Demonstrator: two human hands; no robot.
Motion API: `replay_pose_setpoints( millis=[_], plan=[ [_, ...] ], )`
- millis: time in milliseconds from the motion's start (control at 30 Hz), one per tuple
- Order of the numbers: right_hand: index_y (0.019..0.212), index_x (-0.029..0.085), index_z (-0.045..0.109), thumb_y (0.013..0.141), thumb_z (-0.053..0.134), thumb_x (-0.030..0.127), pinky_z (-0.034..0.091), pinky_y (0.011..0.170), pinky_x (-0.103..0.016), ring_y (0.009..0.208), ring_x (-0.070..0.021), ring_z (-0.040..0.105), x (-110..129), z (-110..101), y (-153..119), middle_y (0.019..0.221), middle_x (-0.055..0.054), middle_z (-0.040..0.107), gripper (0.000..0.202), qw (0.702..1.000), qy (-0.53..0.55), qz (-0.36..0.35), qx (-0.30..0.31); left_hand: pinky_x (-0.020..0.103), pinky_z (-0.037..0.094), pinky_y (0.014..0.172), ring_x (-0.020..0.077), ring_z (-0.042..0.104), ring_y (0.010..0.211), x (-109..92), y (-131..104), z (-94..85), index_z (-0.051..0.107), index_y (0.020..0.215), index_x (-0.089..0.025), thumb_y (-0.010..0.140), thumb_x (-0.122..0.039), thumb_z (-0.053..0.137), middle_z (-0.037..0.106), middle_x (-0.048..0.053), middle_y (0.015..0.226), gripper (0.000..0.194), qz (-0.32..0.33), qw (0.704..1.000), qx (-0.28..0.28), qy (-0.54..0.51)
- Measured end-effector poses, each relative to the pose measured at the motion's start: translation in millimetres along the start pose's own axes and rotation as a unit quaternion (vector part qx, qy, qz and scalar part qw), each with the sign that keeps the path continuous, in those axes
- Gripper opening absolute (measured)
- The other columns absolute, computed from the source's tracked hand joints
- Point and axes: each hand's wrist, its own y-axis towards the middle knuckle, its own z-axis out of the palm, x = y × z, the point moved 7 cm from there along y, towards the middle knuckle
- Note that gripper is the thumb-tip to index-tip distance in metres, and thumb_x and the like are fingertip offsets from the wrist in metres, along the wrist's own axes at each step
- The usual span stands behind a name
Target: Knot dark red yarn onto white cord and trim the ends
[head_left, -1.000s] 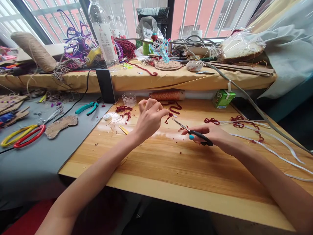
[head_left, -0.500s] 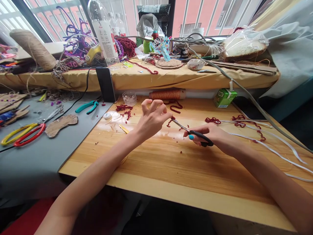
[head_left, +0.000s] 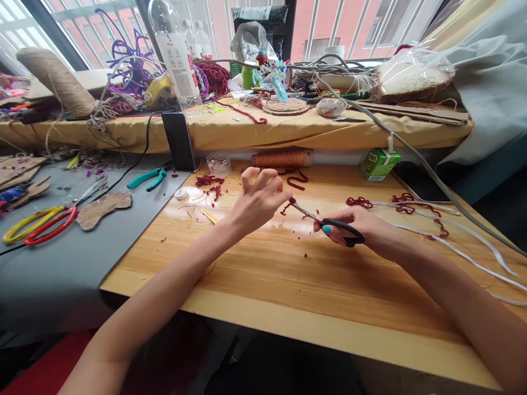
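Note:
Above the wooden table, my left hand [head_left: 263, 193] pinches a small piece of dark red yarn [head_left: 285, 208] between thumb and finger; part of it hangs below the fingertips. My right hand [head_left: 349, 227] is wrapped around the black handles of a pair of scissors [head_left: 343, 230]. The blades point left and their tips touch or nearly touch the yarn at my left fingertips. Small dark red bits [head_left: 305, 255] lie scattered on the wood below the scissors. A longer strand of dark red yarn [head_left: 297, 181] curls on the table behind my left hand.
A thread cone [head_left: 282, 159], a clear cup [head_left: 219, 164] and red clippings [head_left: 209, 184] lie behind my left hand. A green carton [head_left: 379, 163] and white cords [head_left: 465, 247] are at the right. Teal pliers [head_left: 147, 178] and red-handled scissors [head_left: 51, 227] lie left. A cluttered shelf [head_left: 247, 131] runs behind.
My right hand and the scissors have shifted slightly to the right. My left hand stays nearly in place with the yarn.

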Motion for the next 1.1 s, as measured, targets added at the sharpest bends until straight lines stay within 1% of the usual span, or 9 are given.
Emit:
replay_pose_setpoints(
  millis=[200,367,533,700,900,1100],
  plan=[
    [0.065,0.012,0.060,0.061,0.063,0.051,0.019,0.046,-0.025,0.048,-0.0069,0.025,-1.3,-1.7,-0.2,0.049,0.004,0.032,0.040,1.000,0.002,-0.007,-0.001,0.038,0.016,0.088,0.0159,0.041,0.095,-0.6,-0.3,-0.5,0.059,0.080,-0.022,0.080,-0.003,0.043,0.056,0.000,0.076,0.025,0.005,1.000,-0.007,0.003],
    [0.066,0.011,0.061,0.061,0.062,0.055,0.018,0.046,-0.025,0.048,-0.0069,0.025,-1.6,-2.3,0.3,0.049,0.004,0.031,0.044,1.000,-0.003,-0.009,0.001,0.039,0.017,0.088,0.0166,0.042,0.096,0.7,-0.2,1.5,0.060,0.080,-0.023,0.079,-0.002,0.043,0.057,0.000,0.077,0.027,-0.008,1.000,0.017,-0.009],
    [0.066,0.012,0.060,0.062,0.061,0.055,0.016,0.046,-0.026,0.047,-0.0063,0.024,-0.9,0.0,0.9,0.047,0.005,0.030,0.044,1.000,-0.010,-0.003,0.021,0.039,0.017,0.088,0.0174,0.042,0.097,1.6,-0.4,3.9,0.060,0.081,-0.022,0.078,-0.001,0.044,0.057,0.001,0.078,0.027,-0.015,0.999,0.034,-0.022],
    [0.064,0.012,0.059,0.059,0.063,0.054,0.018,0.047,-0.026,0.048,-0.0072,0.028,2.3,0.9,-1.1,0.048,0.003,0.036,0.042,1.000,-0.011,0.007,0.013,0.038,0.017,0.087,0.0165,0.041,0.095,0.1,-0.7,2.9,0.059,0.080,-0.023,0.078,-0.001,0.044,0.057,0.001,0.077,0.027,-0.008,1.000,0.019,-0.007],
    [0.066,0.011,0.061,0.060,0.062,0.057,0.020,0.048,-0.026,0.049,-0.0077,0.029,4.5,0.2,-2.5,0.050,0.002,0.037,0.047,1.000,0.002,-0.008,0.012,0.038,0.018,0.086,0.0164,0.041,0.094,-2.0,-0.5,-0.3,0.059,0.078,-0.022,0.077,0.000,0.043,0.057,0.000,0.075,0.027,0.007,1.000,-0.013,0.016],
    [0.068,0.011,0.061,0.064,0.059,0.057,0.020,0.048,-0.026,0.051,-0.0080,0.030,4.2,1.3,-3.5,0.052,0.002,0.038,0.046,0.999,0.003,-0.016,0.027,0.038,0.017,0.086,0.0167,0.042,0.095,-0.4,-0.9,1.7,0.060,0.080,-0.023,0.079,-0.002,0.042,0.057,0.000,0.076,0.027,-0.002,1.000,0.003,0.011]
  ],
)
